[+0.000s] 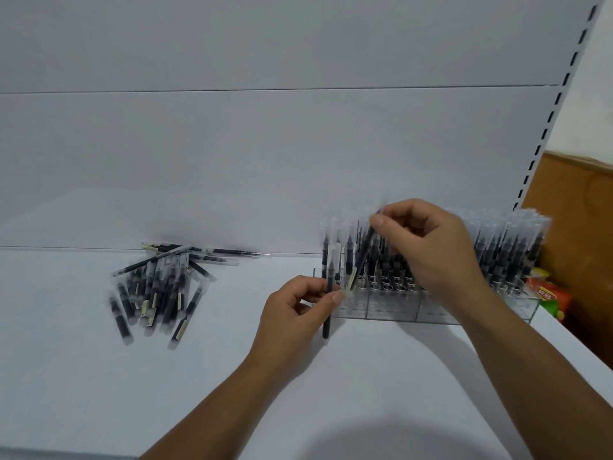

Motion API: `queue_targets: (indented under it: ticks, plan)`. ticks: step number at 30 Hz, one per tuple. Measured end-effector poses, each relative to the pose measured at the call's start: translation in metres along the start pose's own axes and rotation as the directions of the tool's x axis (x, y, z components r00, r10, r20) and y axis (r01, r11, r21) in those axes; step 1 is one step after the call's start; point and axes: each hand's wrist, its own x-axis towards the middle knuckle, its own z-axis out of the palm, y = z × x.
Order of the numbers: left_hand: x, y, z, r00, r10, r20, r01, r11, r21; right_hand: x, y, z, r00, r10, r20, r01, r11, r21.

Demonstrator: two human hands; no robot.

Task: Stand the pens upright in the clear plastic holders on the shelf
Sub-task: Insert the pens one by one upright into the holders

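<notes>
The white shelf (99, 376) carries a loose heap of pens (159, 290) at its left. At its right stand clear plastic holders (394, 308) packed with upright pens.

A heap of loose pens (156, 287) is lying on the shelf (99, 376) at centre left. The holders (391, 308) are standing at centre right, upright pens (504, 247) sitting in them and a packet (547, 295) lying just to their right.

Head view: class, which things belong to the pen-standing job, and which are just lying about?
Job: left hand pinching left pen; right hand pinching right pen; pen pile; standing pens; holders; shelf.
Lying about: colourful packet; brown board.
</notes>
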Motion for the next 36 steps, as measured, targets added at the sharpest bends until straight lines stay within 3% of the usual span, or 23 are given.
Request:
queue_targets:
  ticks: [8,19,22,25,28,33,36]
  plan:
    - [0.000,-0.001,-0.001,1.000,-0.012,0.006,0.012,1.000,0.019,0.014,0.008,-0.002,0.995,-0.070,-0.075,0.056,0.983,-0.175]
    - [0.002,-0.003,0.000,1.000,0.003,0.010,-0.003,1.000,0.015,0.002,0.024,-0.003,0.998,0.045,0.043,-0.022,0.900,-0.435]
    - [0.002,-0.003,0.000,1.000,0.004,0.009,-0.004,1.000,0.015,-0.004,0.020,-0.003,0.999,0.032,0.041,-0.017,0.947,-0.320]
    - [0.002,-0.003,0.000,1.000,0.021,0.024,-0.021,1.000,0.019,-0.014,0.015,0.002,0.972,0.057,0.226,-0.019,0.986,-0.167]
    - [0.001,-0.003,0.000,0.998,0.038,0.047,-0.040,0.999,0.031,-0.020,0.016,0.010,0.932,0.057,0.357,-0.007,0.990,-0.141]
    - [0.001,-0.004,-0.001,0.992,0.114,0.051,-0.118,0.989,0.094,-0.021,0.014,0.017,0.931,0.071,0.359,-0.038,0.994,-0.098]
    - [0.000,-0.006,-0.002,0.971,0.237,-0.024,-0.225,0.946,0.235,-0.015,0.007,0.006,0.971,0.068,0.228,-0.079,0.996,0.037]
